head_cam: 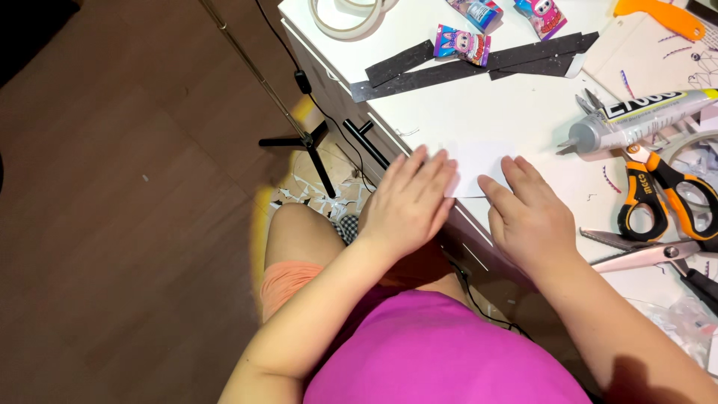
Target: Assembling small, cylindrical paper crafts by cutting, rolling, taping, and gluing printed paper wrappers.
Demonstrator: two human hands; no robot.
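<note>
Flat, two hands (467, 209) on one white paper sheet (479, 164), two scissors (662, 198) nearby.

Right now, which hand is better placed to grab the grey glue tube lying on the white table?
Likely the right hand: it rests nearer the grey glue tube; the left hand lies farther off.

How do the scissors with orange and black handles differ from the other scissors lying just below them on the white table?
The orange-handled scissors have thick looped handles striped orange and black, while the lower scissors show dark handles. The orange-handled pair points its tip up toward the glue tube; the lower pair points left toward the right hand. The lower pair's long metal blades are spread open; the orange pair's blades are mostly hidden. Both lie flat on the white table, untouched.
</note>
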